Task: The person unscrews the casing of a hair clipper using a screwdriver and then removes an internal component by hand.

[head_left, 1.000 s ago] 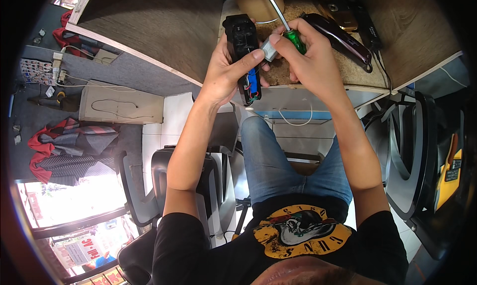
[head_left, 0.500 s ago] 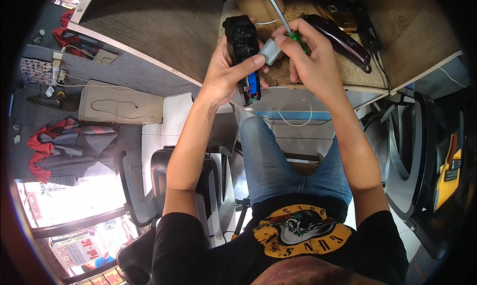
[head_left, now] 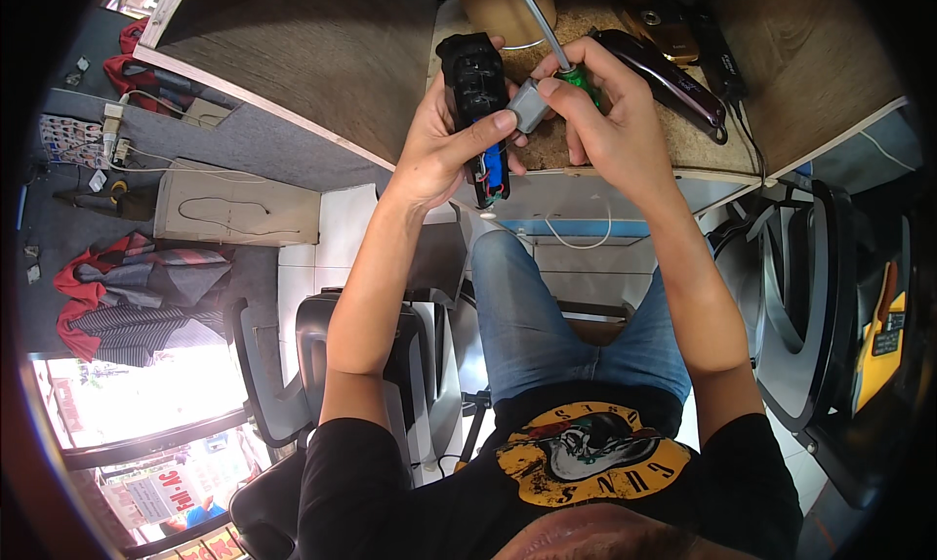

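Note:
My left hand (head_left: 439, 145) is closed round an opened black device housing (head_left: 473, 77), with a blue component (head_left: 492, 165) and thin wires showing at its lower end. My left thumb also presses on a small grey metal block (head_left: 530, 106) beside the housing. My right hand (head_left: 615, 121) is closed on a screwdriver by its green handle (head_left: 576, 80), metal shaft pointing up and left, and its thumb touches the top of the grey block. A dark purple hair clipper (head_left: 659, 82) lies just right of my hands.
A wooden shelf (head_left: 778, 62) surrounds the work spot, with a gold device (head_left: 664, 33) and black corded device (head_left: 727, 77) at the back. Left are a pale board (head_left: 234, 204) with a wire, pliers (head_left: 117, 199) and cloth (head_left: 156, 287). Chairs (head_left: 791, 316) flank my legs.
The grey block has shifted slightly down, with both my thumbs following it. The screwdriver shaft has moved slightly left. My grips look the same.

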The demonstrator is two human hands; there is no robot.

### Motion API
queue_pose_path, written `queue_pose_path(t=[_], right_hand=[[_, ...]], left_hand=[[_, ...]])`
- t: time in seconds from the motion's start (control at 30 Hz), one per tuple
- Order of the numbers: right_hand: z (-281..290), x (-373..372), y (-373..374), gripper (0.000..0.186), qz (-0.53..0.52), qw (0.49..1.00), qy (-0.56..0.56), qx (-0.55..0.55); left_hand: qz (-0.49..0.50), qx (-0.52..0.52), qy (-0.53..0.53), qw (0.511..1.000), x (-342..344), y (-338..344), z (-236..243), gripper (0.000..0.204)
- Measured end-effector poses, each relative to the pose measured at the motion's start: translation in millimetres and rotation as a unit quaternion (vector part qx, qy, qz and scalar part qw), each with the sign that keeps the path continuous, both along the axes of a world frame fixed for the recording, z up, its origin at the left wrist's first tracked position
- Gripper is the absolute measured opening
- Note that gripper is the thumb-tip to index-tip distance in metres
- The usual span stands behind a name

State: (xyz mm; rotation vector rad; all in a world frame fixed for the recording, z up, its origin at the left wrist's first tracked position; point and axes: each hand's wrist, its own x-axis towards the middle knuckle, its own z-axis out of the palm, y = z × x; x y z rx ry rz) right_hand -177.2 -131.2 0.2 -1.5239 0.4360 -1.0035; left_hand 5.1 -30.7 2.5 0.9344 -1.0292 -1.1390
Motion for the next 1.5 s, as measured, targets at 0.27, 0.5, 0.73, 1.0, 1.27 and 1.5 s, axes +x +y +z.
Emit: queue_pose_path(t=[0.27, 0.5, 0.73, 1.0, 1.27, 1.5], right_hand=[[6.9, -2.1, 3.4, 0.016, 0.017, 0.999, 0.016, 0.049], [6.7, -2.5, 1.9, 0.018, 0.019, 0.998, 0.025, 0.059], [7.0, -1.7, 2.1, 0.02, 0.018, 0.998, 0.03, 0.06], [8.3, -0.1, 4.8, 0.019, 0.011, 0.998, 0.034, 0.05], [7.8, 0.2, 4.5, 0.02, 0.016, 0.998, 0.033, 0.052], [7.7, 0.1, 3.8, 0.021, 0.018, 0.998, 0.035, 0.052]], left_hand=[[0.004, 0.005, -0.007, 1.0, 0.9, 0.9, -0.2, 0.083], [0.008, 0.01, -0.011, 1.0, -0.3, 0.8, 1.0, 0.085], [0.006, 0.0, -0.017, 1.0, -0.1, 0.7, 0.5, 0.086], [0.007, 0.003, -0.013, 1.0, -0.3, 0.9, 0.6, 0.086], [0.007, 0.003, -0.016, 1.0, -0.1, 1.1, 0.1, 0.085], [0.003, 0.004, -0.01, 1.0, -0.2, 0.4, -0.6, 0.083]])
